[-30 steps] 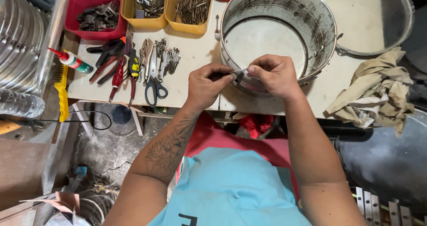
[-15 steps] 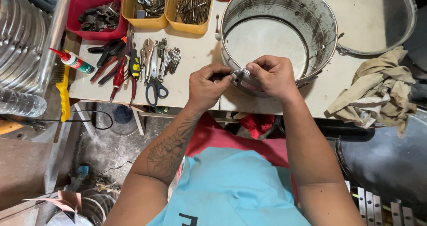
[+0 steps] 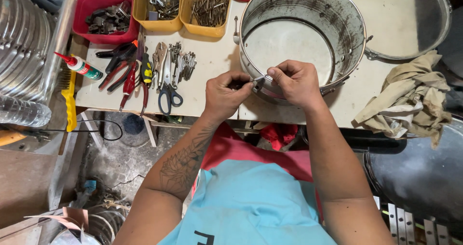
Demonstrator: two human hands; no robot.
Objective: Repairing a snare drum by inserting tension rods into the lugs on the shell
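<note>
Both hands were mid-fastening: left hand (image 3: pixel 225 94) pinched a small tool, right hand (image 3: pixel 295 82) gripped a small metal fitting (image 3: pixel 260 79) at the drum shell (image 3: pixel 347 23) rim; next needs steady turning

Bright, even light; sharp focus

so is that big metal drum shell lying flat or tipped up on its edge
Lying flat: the metal drum shell sits on the workbench with its open mouth facing up, its whole round rim and inner wall in view.
</note>
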